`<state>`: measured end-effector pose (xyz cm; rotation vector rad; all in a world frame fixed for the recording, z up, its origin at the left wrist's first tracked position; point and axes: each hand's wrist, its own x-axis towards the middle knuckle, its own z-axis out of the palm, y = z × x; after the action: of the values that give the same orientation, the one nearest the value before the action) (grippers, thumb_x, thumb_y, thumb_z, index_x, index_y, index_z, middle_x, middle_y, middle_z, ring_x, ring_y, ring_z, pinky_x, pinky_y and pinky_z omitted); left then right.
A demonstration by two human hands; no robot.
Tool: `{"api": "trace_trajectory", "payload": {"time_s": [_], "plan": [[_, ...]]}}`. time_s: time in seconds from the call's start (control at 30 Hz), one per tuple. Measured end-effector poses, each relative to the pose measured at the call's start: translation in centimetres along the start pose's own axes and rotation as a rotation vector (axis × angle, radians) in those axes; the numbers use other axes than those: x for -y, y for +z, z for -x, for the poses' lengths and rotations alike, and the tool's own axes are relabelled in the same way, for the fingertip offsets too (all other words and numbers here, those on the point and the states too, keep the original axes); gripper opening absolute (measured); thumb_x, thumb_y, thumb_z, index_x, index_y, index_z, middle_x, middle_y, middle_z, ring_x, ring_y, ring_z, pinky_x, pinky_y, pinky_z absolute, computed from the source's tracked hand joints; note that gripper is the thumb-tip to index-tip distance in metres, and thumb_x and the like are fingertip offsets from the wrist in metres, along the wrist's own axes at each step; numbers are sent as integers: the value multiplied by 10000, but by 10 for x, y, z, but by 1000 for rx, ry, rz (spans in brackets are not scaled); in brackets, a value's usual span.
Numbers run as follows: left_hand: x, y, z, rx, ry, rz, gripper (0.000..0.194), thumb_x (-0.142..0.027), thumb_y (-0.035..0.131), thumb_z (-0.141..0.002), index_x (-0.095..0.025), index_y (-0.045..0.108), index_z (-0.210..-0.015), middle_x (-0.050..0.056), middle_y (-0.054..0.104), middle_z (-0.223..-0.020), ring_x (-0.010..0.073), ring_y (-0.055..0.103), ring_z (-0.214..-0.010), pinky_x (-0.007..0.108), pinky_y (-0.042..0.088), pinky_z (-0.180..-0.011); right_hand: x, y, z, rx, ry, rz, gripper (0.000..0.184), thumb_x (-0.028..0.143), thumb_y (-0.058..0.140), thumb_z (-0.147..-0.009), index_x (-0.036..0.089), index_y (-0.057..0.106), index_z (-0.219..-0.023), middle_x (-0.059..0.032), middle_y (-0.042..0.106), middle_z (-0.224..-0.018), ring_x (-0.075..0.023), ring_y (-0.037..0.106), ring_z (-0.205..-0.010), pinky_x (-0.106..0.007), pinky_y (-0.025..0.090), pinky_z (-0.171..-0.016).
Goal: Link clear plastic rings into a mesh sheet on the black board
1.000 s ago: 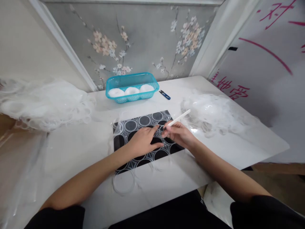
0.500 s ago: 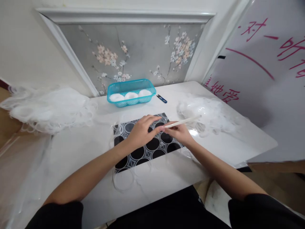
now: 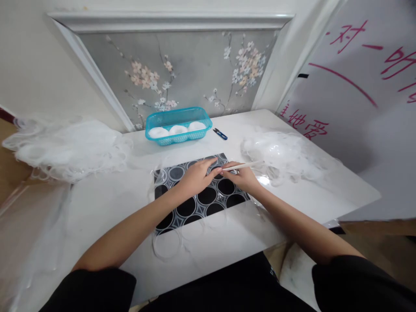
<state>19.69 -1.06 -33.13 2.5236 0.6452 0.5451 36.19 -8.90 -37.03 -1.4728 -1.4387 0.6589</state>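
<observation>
Above a black-and-grey patterned mat (image 3: 207,196), both hands meet at the near end of a thin white strip (image 3: 242,166). My right hand (image 3: 245,178) is closed on it, with the strip's far end pointing right. My left hand (image 3: 196,177) has its thumb at the strip's tip; the upper fingers reach forward, and those beneath are hidden. Clear, thin rings lie about the mat, one ring (image 3: 167,245) at its near left edge. What the strip is in full cannot be made out.
A blue plastic basket (image 3: 178,141) with white round pads stands at the back, beside small thread snips (image 3: 220,134). Heaps of pale, thin rings lie left (image 3: 74,147) and right (image 3: 279,156) on the white table (image 3: 107,225). A whiteboard (image 3: 351,164) borders the right side.
The white strip has tilted lower and now lies flatter, its far end less raised. Both hands stay together over the mat; the left forearm has shifted slightly right.
</observation>
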Motion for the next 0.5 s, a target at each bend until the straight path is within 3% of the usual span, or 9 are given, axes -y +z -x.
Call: {"api": "trace_trajectory", "payload": {"time_s": [0.07, 0.2, 0.33, 0.5], "plan": [[6, 6, 15, 62, -99, -108, 405, -373, 468, -948, -142, 546, -1271, 108, 571, -1291, 222, 537, -1192, 383, 429, -1020, -11, 2, -2, -13, -5, -32, 197, 370, 628, -778, 183, 687, -797, -51, 713, -823, -202, 658, -786, -306, 501, -706], [12, 23, 48, 231, -21, -344, 455, -383, 517, -914, -91, 552, -1261, 147, 503, -1355, 282, 447, -1280, 435, 376, -1063, -22, 11, 1, -6, 88, 14, 239, 386, 596, -811, 172, 702, -803, -62, 722, -826, -223, 672, -788, -315, 494, -703], [11, 35, 67, 215, 4, -434, 449, -374, 443, -950, -119, 520, -1312, 107, 452, -1407, 296, 379, -1326, 441, 325, -1097, -21, 18, 7, -29, 93, 57, 239, 382, 590, -817, 173, 692, -763, -45, 711, -764, -205, 660, -693, -291, 472, -617], [9, 35, 67, 227, -5, -453, 438, -380, 422, -957, -149, 527, -1314, 81, 458, -1407, 303, 389, -1316, 438, 311, -1100, -19, 18, 8, -13, 78, 107, 217, 362, 586, -826, 180, 695, -777, -47, 721, -819, -209, 671, -742, -297, 483, -650]]}}
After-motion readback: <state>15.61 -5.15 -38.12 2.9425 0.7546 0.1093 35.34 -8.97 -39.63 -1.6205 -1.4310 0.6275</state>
